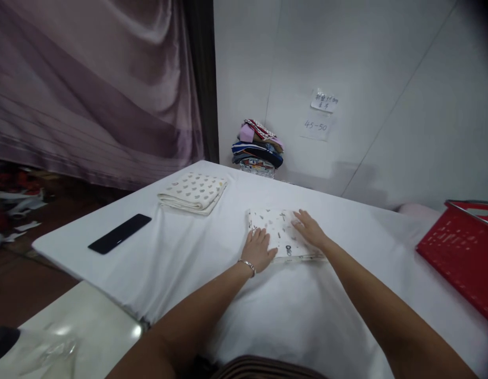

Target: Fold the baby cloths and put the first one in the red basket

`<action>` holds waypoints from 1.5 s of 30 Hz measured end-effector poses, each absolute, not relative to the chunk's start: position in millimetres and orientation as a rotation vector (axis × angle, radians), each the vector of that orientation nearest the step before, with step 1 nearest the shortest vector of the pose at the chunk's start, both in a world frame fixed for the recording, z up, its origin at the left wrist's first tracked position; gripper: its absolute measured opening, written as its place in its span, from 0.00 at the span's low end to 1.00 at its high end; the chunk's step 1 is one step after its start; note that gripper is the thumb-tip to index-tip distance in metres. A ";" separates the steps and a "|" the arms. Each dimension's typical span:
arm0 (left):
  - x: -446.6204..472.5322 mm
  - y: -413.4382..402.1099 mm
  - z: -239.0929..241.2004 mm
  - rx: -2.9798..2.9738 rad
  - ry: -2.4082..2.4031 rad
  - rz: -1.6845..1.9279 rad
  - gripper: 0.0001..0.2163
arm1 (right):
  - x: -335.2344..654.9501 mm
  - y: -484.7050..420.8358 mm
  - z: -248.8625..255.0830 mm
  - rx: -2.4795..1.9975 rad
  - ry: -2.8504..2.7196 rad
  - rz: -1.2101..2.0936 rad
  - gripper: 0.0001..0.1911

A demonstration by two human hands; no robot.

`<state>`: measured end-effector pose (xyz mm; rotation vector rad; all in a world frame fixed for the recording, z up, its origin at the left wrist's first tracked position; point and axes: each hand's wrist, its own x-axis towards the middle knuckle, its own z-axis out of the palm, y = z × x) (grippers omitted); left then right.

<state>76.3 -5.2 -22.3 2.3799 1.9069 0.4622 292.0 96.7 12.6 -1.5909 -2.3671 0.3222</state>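
A small folded white cloth with a dark print point(277, 227) lies on the white-covered table point(196, 263). My left hand point(258, 249) rests flat on the cloth's near left corner, fingers stretched out, a thin bracelet on the wrist. My right hand point(310, 228) lies flat on the cloth's right side, fingers spread. Neither hand holds anything. A second folded cloth with a pale spotted print point(193, 191) sits apart at the far left of the table.
A black phone point(120, 232) lies near the table's left edge. A stack of folded colourful clothes point(258, 148) stands at the far edge against the wall. A red plastic basket point(463, 252) sits at the right. Paper notes point(321, 113) hang on the wall.
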 end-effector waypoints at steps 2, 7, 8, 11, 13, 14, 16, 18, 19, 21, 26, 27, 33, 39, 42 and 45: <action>75.4 -5.6 -23.0 2.377 1.903 0.489 0.26 | 291.5 112.2 8.1 -1.663 -2.374 0.141 0.31; 74.1 -9.3 -28.4 2.340 1.875 0.591 0.25 | 306.9 129.2 -23.4 -1.920 -2.385 0.163 0.33; 73.9 -10.3 -28.8 2.321 1.865 0.609 0.25 | 309.7 130.5 -28.1 -1.917 -2.389 0.173 0.34; 70.6 -9.8 -24.4 2.254 1.792 0.673 0.23 | 313.3 133.3 -35.0 -1.889 -2.390 0.169 0.33; 63.7 -2.7 -16.6 2.166 1.767 0.785 0.19 | 312.8 134.1 -35.7 -1.875 -2.378 0.165 0.33; 58.6 3.4 -11.7 2.106 1.783 0.855 0.17 | 312.3 134.2 -35.7 -1.868 -2.371 0.163 0.33; 46.3 20.1 -1.9 1.964 1.879 0.971 0.13 | 311.5 133.8 -35.4 -1.853 -2.363 0.159 0.33; 33.9 39.2 5.6 1.827 2.015 0.955 0.10 | 311.1 132.9 -34.7 -1.844 -2.363 0.156 0.33; 28.7 48.1 7.9 1.750 2.068 0.914 0.09 | 311.0 132.3 -34.3 -1.846 -2.363 0.155 0.33; 21.9 62.3 9.3 1.610 2.108 0.824 0.09 | 310.7 131.3 -33.1 -1.860 -2.363 0.156 0.33; 23.3 77.3 3.2 1.453 2.114 0.709 0.12 | 309.7 130.6 -30.7 -1.892 -2.357 0.147 0.33; 24.8 78.3 1.8 1.451 2.117 0.702 0.12 | 309.5 130.6 -30.5 -1.898 -2.359 0.145 0.33; 24.8 77.5 -6.9 1.415 2.138 0.749 0.09 | 308.8 128.9 -29.0 -1.874 -2.368 0.140 0.32; 20.6 75.4 -5.9 1.386 2.078 0.743 0.11 | 308.8 127.3 -27.1 -1.886 -2.371 0.162 0.33; 21.1 71.0 -0.7 1.384 2.006 0.728 0.17 | 309.9 127.9 -27.8 -1.893 -2.373 0.147 0.33; 22.5 58.8 2.5 1.370 1.957 0.706 0.21 | 311.1 128.4 -29.2 -1.870 -2.375 0.138 0.33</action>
